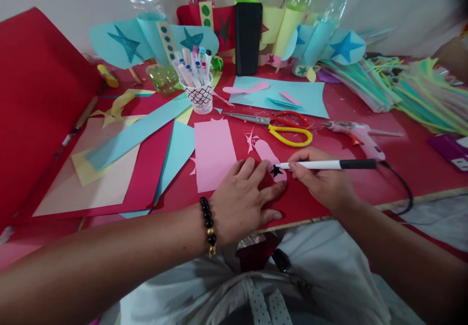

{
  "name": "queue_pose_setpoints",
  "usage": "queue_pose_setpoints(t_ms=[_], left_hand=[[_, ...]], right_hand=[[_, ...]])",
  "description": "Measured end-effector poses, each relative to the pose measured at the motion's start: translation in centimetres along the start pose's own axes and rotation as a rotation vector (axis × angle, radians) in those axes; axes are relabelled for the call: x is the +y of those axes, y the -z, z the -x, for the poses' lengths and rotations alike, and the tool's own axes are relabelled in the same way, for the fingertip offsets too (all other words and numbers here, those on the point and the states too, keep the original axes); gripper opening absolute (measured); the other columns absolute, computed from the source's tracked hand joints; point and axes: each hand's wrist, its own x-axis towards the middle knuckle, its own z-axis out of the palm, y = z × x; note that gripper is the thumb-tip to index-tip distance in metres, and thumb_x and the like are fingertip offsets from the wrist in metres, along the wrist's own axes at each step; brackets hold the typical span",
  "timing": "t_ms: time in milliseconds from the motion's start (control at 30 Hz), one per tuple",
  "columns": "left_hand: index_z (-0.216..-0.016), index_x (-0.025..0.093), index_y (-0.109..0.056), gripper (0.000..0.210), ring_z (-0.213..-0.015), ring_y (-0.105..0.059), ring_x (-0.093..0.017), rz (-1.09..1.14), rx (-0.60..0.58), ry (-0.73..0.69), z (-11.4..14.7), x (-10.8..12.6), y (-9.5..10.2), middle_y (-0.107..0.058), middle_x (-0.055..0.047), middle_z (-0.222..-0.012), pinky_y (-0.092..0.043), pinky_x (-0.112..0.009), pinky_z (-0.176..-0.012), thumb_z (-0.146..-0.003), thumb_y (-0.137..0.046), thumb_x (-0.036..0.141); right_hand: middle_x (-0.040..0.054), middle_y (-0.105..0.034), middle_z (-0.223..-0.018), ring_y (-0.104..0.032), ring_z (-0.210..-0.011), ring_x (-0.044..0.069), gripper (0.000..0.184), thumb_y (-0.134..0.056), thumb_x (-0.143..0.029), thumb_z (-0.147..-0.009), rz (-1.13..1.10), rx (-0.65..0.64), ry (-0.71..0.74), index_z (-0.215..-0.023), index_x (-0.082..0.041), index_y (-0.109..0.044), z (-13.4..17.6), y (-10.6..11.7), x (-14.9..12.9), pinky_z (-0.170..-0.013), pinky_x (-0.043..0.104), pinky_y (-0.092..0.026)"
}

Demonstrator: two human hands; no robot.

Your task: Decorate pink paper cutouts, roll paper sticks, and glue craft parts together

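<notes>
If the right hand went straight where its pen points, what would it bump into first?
Probably the left hand: its fingers lie just beyond the tip of the pen the right hand holds. The tip is at the black star on the pink paper; whether it touches is hard to tell.

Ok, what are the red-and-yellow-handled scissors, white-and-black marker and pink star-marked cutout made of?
Scissors: blades seemingly metal, grey sheen; handles likely smooth plastic, solid bright colours. Marker: probably plastic, smooth, evenly coloured. Cutout: matte paper or thin card, flat, clean-edged.
</notes>
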Motion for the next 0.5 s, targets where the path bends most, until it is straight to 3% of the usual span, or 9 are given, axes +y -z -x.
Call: queue_pose_setpoints(t_ms=[500], left_hand=[[-0.135,0.032,-0.043,0.055,-0.125,-0.033,-0.032,0.015,0.000,-0.003,-0.01,-0.07,-0.07,-0.037,-0.011,-0.140,-0.029,-0.048,-0.101,-0.088,-0.033,0.059]], right_hand=[[-0.0004,-0.061,-0.071,-0.057,-0.063,0.014,0.006,-0.057,-0.027,-0.084,-0.029,0.047,-0.025,-0.080,-0.022,-0.059,0.08,-0.12,0.00,-0.059,0.027,-0.045]])
